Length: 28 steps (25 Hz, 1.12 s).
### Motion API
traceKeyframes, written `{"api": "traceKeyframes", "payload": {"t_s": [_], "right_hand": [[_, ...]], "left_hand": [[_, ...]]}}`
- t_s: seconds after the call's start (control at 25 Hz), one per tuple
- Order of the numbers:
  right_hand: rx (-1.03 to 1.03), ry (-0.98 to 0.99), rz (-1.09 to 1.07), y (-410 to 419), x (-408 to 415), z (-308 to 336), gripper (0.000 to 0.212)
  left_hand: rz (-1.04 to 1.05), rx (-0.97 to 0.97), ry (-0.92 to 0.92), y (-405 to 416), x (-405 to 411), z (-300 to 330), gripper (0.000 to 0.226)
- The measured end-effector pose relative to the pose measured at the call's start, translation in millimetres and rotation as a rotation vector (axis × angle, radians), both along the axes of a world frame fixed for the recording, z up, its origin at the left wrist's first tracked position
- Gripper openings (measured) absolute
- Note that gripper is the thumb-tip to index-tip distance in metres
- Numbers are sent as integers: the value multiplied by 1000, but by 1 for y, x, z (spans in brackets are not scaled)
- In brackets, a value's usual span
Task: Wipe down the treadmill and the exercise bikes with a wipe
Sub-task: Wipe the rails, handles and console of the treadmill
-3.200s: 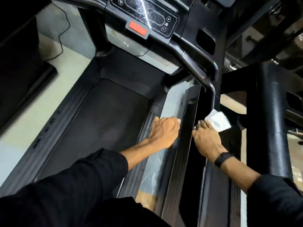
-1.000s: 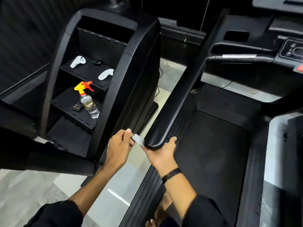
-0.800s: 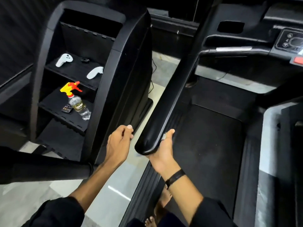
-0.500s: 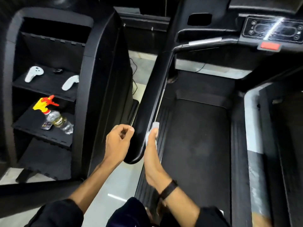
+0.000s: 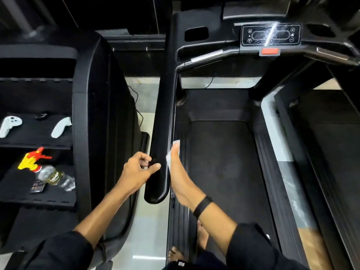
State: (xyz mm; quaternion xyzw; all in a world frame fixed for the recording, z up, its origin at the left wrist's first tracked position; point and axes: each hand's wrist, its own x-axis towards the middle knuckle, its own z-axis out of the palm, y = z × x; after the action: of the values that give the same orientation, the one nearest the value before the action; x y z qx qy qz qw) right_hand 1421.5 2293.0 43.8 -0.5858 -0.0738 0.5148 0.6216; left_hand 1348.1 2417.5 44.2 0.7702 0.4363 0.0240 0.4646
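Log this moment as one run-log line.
right hand: presses wipe on treadmill handrail | left hand: loose beside rail, empty

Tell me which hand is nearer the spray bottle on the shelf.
Left. The left hand hovers beside the handrail, on the side facing the spray bottle; the right hand presses the wipe on the rail's far side.

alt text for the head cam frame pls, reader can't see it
A person's right hand presses a white wipe against the inner side of a treadmill's black left handrail, while the left hand hovers, fingers loosely curled, at the rail's outer side. A shelf unit to the left holds a spray bottle and two white controllers.
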Motion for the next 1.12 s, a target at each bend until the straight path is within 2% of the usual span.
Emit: {"api": "traceKeyframes", "payload": {"t_s": [0.08, 0.16, 0.28, 0.4, 0.48, 0.56, 0.6, 0.64, 0.72, 0.8, 0.88, 0.96, 1.04, 1.12], "right_hand": [[53, -54, -73, 17, 22, -4, 78], [45, -24, -39, 19, 26, -15, 81], [-47, -42, 79, -10, 1, -28, 77], [-54, -9, 151, -17, -5, -6, 86], [30, -69, 24, 7, 26, 13, 80], [99, -135, -56, 42, 69, 14, 69], [92, -106, -62, 57, 87, 4, 70], [87, -48, -22, 66, 100, -12, 79], [35, -6, 44, 60, 112, -41, 89], [20, 40, 213, 34, 98, -54, 82], [38, 92, 296, 6, 74, -37, 82], [89, 95, 231, 10, 85, -15, 77], [148, 45, 111, 48, 129, -1, 73], [150, -46, 32, 98, 175, -9, 84]], "left_hand": [[-16, -10, 25, 5, 2, 2, 33], [-74, 15, 40, 9, 3, 3, 42], [-253, 103, 33, 18, 2, 6, 71], [-435, 113, 7, 29, 11, 14, 92], [-556, 172, 95, 37, 25, 24, 107], [-673, 310, 253, 48, 41, 34, 126], [-720, 362, 332, 53, 50, 36, 136], [-749, 373, 396, 58, 59, 38, 143], [-782, 325, 469, 68, 81, 41, 148], [-770, 323, 496, 80, 105, 43, 148], [-738, 387, 523, 93, 125, 47, 149], [-757, 432, 595, 104, 146, 49, 154], [-823, 448, 691, 107, 165, 50, 161], [-908, 499, 785, 103, 178, 50, 166]]}}
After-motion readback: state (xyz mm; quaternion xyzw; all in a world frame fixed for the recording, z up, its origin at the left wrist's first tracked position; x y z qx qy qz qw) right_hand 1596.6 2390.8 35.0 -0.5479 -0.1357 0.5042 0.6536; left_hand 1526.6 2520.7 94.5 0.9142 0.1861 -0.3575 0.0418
